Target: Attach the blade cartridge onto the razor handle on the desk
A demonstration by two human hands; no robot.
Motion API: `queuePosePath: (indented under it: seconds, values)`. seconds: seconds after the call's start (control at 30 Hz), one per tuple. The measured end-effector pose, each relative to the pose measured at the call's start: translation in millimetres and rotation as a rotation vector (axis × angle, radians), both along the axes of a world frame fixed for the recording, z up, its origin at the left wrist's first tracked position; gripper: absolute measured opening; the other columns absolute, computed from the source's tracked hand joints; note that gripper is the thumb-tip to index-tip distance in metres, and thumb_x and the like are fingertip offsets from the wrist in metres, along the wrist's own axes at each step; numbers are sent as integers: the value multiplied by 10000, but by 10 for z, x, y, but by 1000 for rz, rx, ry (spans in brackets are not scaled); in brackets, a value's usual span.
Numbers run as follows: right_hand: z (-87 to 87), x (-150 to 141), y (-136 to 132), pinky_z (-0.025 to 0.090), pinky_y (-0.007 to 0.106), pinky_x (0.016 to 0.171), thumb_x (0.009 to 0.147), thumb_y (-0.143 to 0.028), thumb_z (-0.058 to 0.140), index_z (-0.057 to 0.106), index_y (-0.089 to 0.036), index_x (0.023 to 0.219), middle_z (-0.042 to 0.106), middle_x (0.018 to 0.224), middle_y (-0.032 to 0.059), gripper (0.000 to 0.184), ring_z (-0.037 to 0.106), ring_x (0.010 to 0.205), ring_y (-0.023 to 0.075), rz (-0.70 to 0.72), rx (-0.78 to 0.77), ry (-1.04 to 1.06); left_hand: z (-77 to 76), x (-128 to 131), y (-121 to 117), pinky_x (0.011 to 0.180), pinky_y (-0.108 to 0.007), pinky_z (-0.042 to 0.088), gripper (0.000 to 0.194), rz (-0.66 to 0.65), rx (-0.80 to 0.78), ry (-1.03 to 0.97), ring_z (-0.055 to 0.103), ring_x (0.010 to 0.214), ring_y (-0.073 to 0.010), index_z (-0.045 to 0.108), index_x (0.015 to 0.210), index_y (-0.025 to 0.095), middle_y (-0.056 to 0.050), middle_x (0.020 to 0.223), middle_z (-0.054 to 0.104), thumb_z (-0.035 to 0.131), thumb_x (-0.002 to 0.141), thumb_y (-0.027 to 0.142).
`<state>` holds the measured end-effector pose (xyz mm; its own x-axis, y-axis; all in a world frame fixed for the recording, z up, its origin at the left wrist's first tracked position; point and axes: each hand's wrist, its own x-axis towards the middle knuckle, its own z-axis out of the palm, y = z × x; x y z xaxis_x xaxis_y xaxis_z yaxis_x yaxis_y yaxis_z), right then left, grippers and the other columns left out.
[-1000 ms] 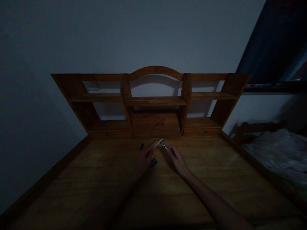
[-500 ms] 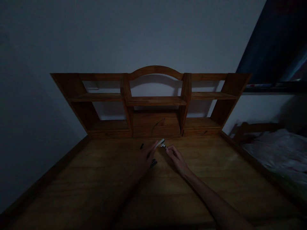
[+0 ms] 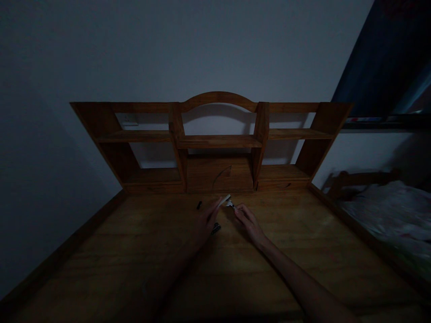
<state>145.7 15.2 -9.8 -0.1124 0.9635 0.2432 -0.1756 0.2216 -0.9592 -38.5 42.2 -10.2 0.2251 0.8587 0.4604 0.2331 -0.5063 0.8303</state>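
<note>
In the dim head view my left hand (image 3: pixel 204 222) is closed around a slim pale bar (image 3: pixel 225 200) with a dark edge at its far end; its exact kind is unclear. My right hand (image 3: pixel 249 224) pinches the near end of a small shiny silver tool (image 3: pixel 230 204), whose wider head points at the pale bar. The two held things are very close together, and I cannot tell whether they touch. Beside my left fingers a dark, glossy object (image 3: pixel 216 228) lies on the wooden desk (image 3: pixel 141 251), partly hidden by the hand. A small black piece (image 3: pixel 199 205) rests farther left.
A wooden shelf unit (image 3: pixel 218 142) stands along the back of the desk, with a thin dark cord (image 3: pixel 220 172) against its middle panel. Raised wooden edges border both sides. To the right lies a pile of pale plastic (image 3: pixel 393 211) beneath a dark window (image 3: pixel 387 58).
The silver tool and my right hand have shifted very slightly, and the tool's head is turned a little. My left hand and the pale bar have barely moved.
</note>
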Motion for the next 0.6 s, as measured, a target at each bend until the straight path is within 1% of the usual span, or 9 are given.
queuePosePath:
  seconds: [0.07,0.17,0.3,0.37,0.43,0.53,0.6]
  values:
    - [3,-8,8,276,230,542,832,-537,615,492,-221,809,391,708,-31,340,369,607,119,17,-35,73,13,-11,-8,1168,-449,282,398,17,-2,-6,432,1328,-186,498,1340,335,56,1393,511,424,949,331]
    - [18,-2,27,235,227,503,818,-520,640,481,-215,783,373,679,-35,347,334,565,107,43,-77,139,65,-26,-59,1165,-443,289,416,44,52,4,424,1334,-191,468,1367,328,42,1418,486,414,955,313]
    - [-1,29,66,165,232,471,849,-496,614,502,-204,796,380,648,-38,317,301,519,93,72,-113,198,114,-4,-122,1154,-401,315,422,-34,97,78,439,1323,-187,458,1375,335,38,1419,485,392,961,289]
    - [-28,44,85,142,235,455,849,-512,604,515,-203,810,387,624,-40,324,280,491,90,71,-143,215,110,13,-119,1157,-396,308,426,-42,89,90,440,1322,-183,452,1378,339,41,1414,491,390,960,285]
    - [-51,55,98,126,235,441,839,-526,609,526,-203,818,390,599,-43,334,260,468,87,71,-173,221,96,17,-97,1156,-391,305,426,-7,78,79,447,1316,-180,459,1374,335,41,1407,498,400,955,285]
    - [-60,63,105,115,229,427,825,-510,631,530,-204,816,392,594,-48,323,242,457,81,83,-191,257,75,-5,-73,1130,-378,343,420,33,82,49,472,1295,-184,479,1364,317,28,1406,502,418,949,285]
    - [-58,64,108,115,225,421,822,-494,642,529,-204,811,394,601,-48,311,241,456,78,94,-194,283,66,-18,-77,1127,-372,345,424,27,96,46,466,1300,-184,467,1372,319,31,1420,486,410,953,280]
